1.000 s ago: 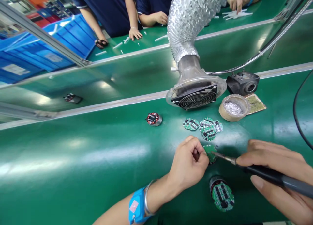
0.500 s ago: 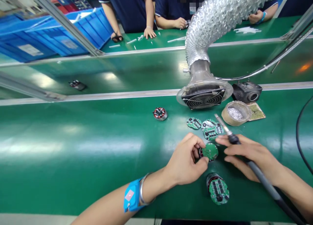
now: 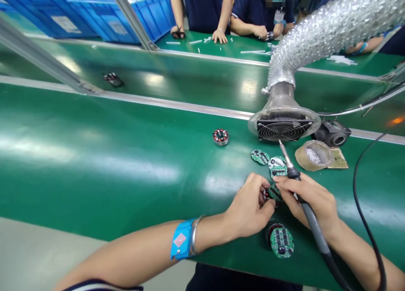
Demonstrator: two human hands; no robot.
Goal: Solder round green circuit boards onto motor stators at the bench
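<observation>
Left hand (image 3: 248,208) curled, right hand (image 3: 319,201) gripping 1 soldering iron (image 3: 313,225)

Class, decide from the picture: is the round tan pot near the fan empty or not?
Not empty: bright silvery material shows inside the pot, within its rim.

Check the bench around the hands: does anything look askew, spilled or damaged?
One thing looks askew: the lowest circuit board in view juts to one side of the dark round part behind it instead of sitting squarely over it. I see no obvious spill or damage.
</observation>
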